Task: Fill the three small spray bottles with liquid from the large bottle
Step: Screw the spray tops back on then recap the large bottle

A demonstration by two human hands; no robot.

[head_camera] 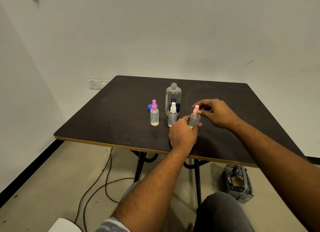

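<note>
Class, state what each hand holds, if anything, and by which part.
Both hold the pale-pink-topped bottle. The left hand grips its body, and the right hand pinches its spray top.

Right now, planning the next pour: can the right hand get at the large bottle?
Probably, once freed: the right hand pinches the pink spray top, with only bare table toward the large bottle.

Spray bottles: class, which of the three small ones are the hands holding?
The pale-pink-topped bottle, rightmost: left hand grips its body, right hand pinches its top. The purple-topped bottle and white-topped bottle stand unheld.
</note>
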